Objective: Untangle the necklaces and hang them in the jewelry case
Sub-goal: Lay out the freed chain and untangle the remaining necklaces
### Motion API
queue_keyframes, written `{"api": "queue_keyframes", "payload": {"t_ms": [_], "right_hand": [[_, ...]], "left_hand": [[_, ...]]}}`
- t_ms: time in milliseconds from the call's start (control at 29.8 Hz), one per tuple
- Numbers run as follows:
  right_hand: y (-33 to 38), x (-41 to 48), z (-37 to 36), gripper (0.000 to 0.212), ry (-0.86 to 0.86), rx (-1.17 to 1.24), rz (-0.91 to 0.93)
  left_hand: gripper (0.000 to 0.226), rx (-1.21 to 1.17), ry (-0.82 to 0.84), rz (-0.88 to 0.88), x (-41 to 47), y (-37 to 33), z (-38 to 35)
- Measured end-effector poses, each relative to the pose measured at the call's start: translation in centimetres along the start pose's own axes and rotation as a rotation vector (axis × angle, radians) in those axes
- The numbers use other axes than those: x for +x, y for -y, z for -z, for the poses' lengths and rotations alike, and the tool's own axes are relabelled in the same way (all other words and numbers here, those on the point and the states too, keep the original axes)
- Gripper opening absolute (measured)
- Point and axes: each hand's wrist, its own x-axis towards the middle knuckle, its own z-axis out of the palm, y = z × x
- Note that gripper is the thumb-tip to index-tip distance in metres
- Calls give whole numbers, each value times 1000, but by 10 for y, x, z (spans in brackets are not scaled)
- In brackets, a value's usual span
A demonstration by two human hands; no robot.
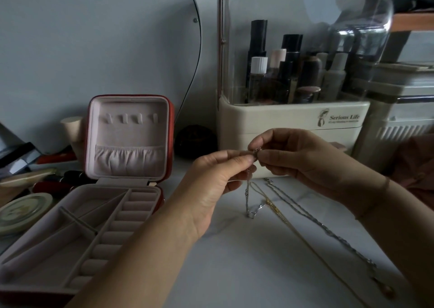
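Left hand [211,180] and right hand [296,157], fingers [237,157] pinched together on the top end of a silver necklace [247,197] that hangs to the table [234,265]; gold necklace [281,216] and second silver chain [328,230] lie beside it; open jewelry case [128,131] stands at left

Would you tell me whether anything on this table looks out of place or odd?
Nothing is spilled or broken. A gold chain and a silver chain lie loose on the table, while the hooks in the jewelry case lid are bare. The left hand and right hand pinch a third chain.
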Motion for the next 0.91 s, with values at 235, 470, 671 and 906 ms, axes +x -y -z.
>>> {"api": "queue_keyframes", "payload": {"t_ms": [235, 470, 671, 906], "right_hand": [[2, -1, 0, 16, -38, -113, -7], [2, -1, -2, 15, -63, -101, 7], [-1, 1, -3, 13, -58, -49, 24], [1, 0, -1, 11, -33, 153, -15]], "left_hand": [[18, -20, -15, 6, 2, 2, 0], [13, -35, 4, 12, 3, 5, 0], [21, -70, 8, 29, 2, 4, -3], [35, -64, -75, -23, 6, 5, 1]]}}
